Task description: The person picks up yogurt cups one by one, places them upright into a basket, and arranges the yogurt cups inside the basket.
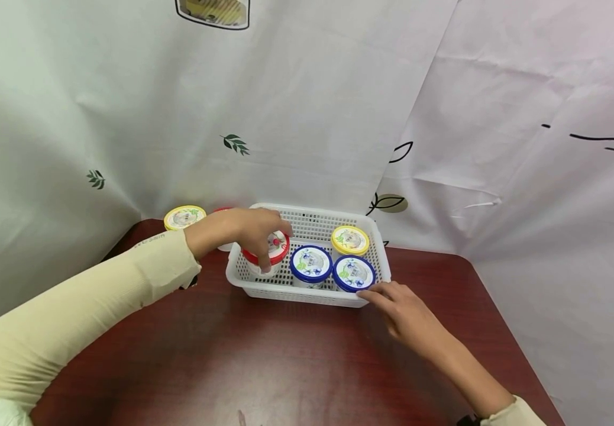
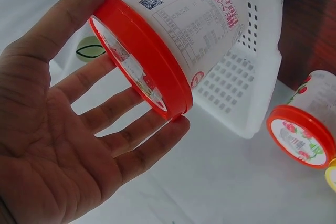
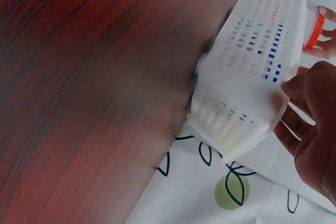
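Observation:
My left hand (image 1: pixel 251 229) holds a red-lidded plastic tub (image 2: pixel 178 30) by its lid, thumb on one side and fingertips on the other. The tub is at the left end of a white perforated basket (image 1: pixel 307 294); whether its base touches the basket floor I cannot tell. Beside it in the basket stand two blue-lidded tubs (image 1: pixel 311 264) and a yellow-lidded tub (image 1: pixel 350 240) behind the right one. At the basket's near right corner, my right hand (image 1: pixel 405 310) pinches the rim, with the thumb outside the wall in the right wrist view.
Left of the basket stand another yellow-lidded tub (image 1: pixel 185 217) and another red-lidded tub (image 2: pixel 300 136), partly hidden behind my left arm in the head view. A dark red wooden table (image 1: pixel 286 355) lies beneath. White printed cloth (image 1: pixel 307 118) hangs close behind the basket.

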`<state>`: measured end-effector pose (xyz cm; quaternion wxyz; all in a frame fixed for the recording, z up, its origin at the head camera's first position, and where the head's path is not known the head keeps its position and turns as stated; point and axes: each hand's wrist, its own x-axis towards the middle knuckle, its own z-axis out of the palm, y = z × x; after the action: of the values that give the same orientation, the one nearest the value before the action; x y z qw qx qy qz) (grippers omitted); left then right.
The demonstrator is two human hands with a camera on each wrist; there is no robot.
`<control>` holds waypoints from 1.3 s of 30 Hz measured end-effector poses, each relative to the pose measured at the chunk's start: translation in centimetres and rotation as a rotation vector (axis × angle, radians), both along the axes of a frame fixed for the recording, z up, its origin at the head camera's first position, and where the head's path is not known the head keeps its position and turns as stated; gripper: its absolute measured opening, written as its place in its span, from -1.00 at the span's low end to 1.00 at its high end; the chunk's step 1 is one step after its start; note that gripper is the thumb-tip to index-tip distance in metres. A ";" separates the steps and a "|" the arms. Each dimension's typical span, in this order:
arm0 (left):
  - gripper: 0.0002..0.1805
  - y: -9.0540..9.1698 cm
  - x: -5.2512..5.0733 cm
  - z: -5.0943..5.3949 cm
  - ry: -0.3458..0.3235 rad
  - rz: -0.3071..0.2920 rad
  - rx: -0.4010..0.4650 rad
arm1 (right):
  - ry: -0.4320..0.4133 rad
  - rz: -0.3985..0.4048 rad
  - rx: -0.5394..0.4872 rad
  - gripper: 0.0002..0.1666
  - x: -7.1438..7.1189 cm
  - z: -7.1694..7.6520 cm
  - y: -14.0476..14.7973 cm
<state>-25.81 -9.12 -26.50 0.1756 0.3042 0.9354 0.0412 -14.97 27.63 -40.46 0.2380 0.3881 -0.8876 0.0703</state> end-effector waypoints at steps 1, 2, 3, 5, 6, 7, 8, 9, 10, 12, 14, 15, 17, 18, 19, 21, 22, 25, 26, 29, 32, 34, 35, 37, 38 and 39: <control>-0.02 0.0 0.0 -0.2 -0.002 0.000 0.001 | 0.000 0.000 0.000 -0.35 0.0 0.0 0.0; -0.02 -0.1 -0.1 -0.3 -0.001 0.000 0.003 | 0.000 -0.001 0.000 -0.35 0.0 0.0 0.0; -0.02 -0.1 -0.1 -0.5 0.001 0.001 0.005 | 0.000 -0.002 0.000 -0.35 0.0 0.0 0.0; -0.02 -0.2 -0.2 -0.8 0.001 0.007 0.009 | -0.001 -0.003 0.000 -0.36 0.0 0.0 0.0; -0.03 -0.3 -0.3 -1.0 0.002 0.007 0.008 | -0.001 -0.003 0.000 -0.36 0.0 0.0 0.0; -0.03 -0.3 -0.3 -1.1 0.004 0.008 0.009 | -0.001 -0.004 0.000 -0.36 0.0 0.0 0.0; -0.03 -0.4 -0.4 -1.3 0.007 0.009 0.010 | -0.001 -0.004 -0.001 -0.37 0.0 0.0 0.0; -0.03 -0.4 -0.5 -1.5 0.008 0.015 0.013 | -0.002 -0.004 0.000 -0.37 0.1 0.0 0.0; -0.03 -0.4 -0.6 -1.7 0.008 0.019 0.016 | -0.003 -0.005 -0.001 -0.37 0.1 0.0 0.0; -0.02 -0.4 -0.6 -2.0 0.004 0.028 0.025 | -0.003 -0.006 -0.001 -0.38 0.1 0.0 0.0; -0.02 -0.4 -0.7 -2.4 -0.002 0.031 0.029 | -0.003 -0.007 -0.002 -0.38 0.1 0.0 0.0; -0.02 -0.4 -0.8 -2.6 -0.003 0.029 0.028 | -0.002 -0.006 -0.003 -0.38 0.1 0.0 0.0; -0.03 -0.4 -0.8 -2.9 -0.007 0.028 0.026 | 0.000 -0.004 -0.004 -0.37 0.1 -0.1 0.0; -0.03 -0.3 -0.9 -3.0 -0.008 0.028 0.024 | 0.001 -0.003 -0.005 -0.37 0.1 -0.1 0.0; -0.03 -0.3 -0.9 -3.2 -0.007 0.030 0.021 | 0.003 -0.002 -0.006 -0.36 0.0 -0.1 0.0; -0.04 -0.3 -1.0 -3.4 -0.007 0.033 0.022 | 0.005 0.000 -0.008 -0.36 0.0 -0.1 0.0; -0.04 -0.3 -1.0 -3.5 -0.010 0.039 0.027 | 0.006 0.001 -0.010 -0.35 0.0 -0.1 0.0; -0.05 -0.3 -1.0 -3.9 -0.015 0.046 0.031 | 0.007 0.003 -0.012 -0.35 0.0 -0.1 0.0; -0.06 -0.3 -1.0 -4.1 -0.017 0.047 0.030 | 0.007 0.003 -0.012 -0.36 0.0 -0.1 0.0; -0.07 -0.3 -0.9 -4.5 -0.018 0.048 0.023 | 0.007 0.002 -0.012 -0.36 0.0 -0.2 0.0; -0.08 -0.3 -0.8 -4.8 -0.020 0.052 0.023 | 0.008 0.000 -0.013 -0.36 0.0 -0.2 0.0; -0.07 -0.4 -0.8 -5.0 -0.024 0.058 0.025 | 0.009 0.000 -0.014 -0.35 0.0 -0.2 0.0; -0.07 -0.4 -0.7 -5.1 -0.027 0.063 0.026 | 0.010 0.001 -0.014 -0.35 0.0 -0.2 0.0; -0.06 -0.4 -0.7 -5.2 -0.031 0.069 0.024 | 0.012 0.004 -0.015 -0.33 0.0 -0.2 0.0; -0.06 -0.4 -0.7 -5.3 -0.033 0.073 0.026 | 0.014 0.006 -0.015 -0.33 0.0 -0.2 0.0; -0.06 -0.4 -0.7 -5.4 -0.034 0.075 0.028 | 0.015 0.008 -0.015 -0.32 0.0 -0.2 0.0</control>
<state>-26.53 -9.56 -31.89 0.1858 0.2706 0.9423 0.0658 -14.99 27.67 -40.71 0.2471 0.3902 -0.8838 0.0750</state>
